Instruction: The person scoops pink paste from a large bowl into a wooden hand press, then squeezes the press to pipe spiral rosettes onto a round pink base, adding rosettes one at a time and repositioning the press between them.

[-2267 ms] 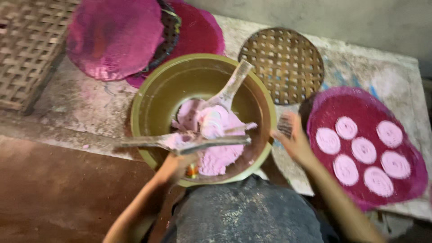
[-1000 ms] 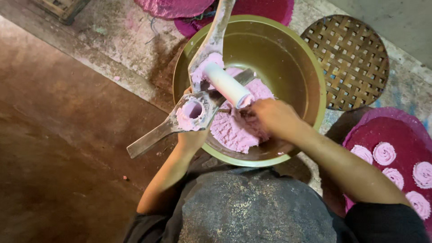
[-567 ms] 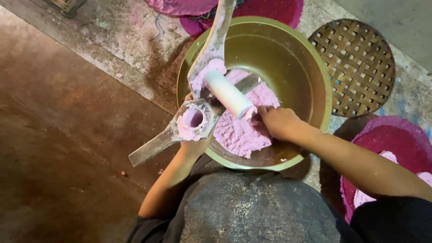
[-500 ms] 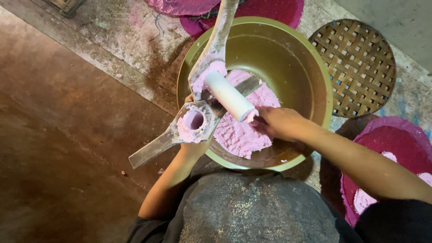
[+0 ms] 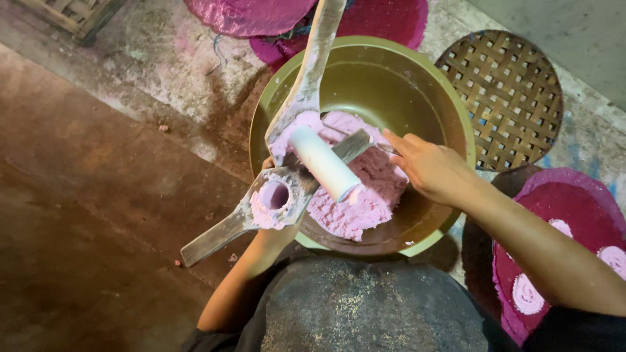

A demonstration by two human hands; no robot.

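Note:
A large olive-green bowl [image 5: 417, 85] holds a mound of pink dough [image 5: 365, 195]. Across its near-left rim lies a wooden hand press [image 5: 287, 189], with a dough-smeared round hole and a white cylinder plunger [image 5: 323, 163] swung up on its upper arm. My left hand [image 5: 274, 228] is mostly hidden under the press and grips it from below. My right hand [image 5: 430, 166] reaches into the bowl from the right, fingers together and pointing left, touching the dough beside the press's arm. I cannot see whether it holds any dough.
A round woven bamboo tray [image 5: 515, 91] lies right of the bowl. A dark pink mat [image 5: 574, 215] at the right carries round pink dough spirals. More pink mats [image 5: 365, 19] lie behind the bowl. Brown floor stretches to the left; a woven basket [image 5: 72, 13] sits at the top left.
The press was lifted and swung open, with its plunger raised. My right hand moved from the mat of spirals into the bowl and has just shifted up and right along the dough.

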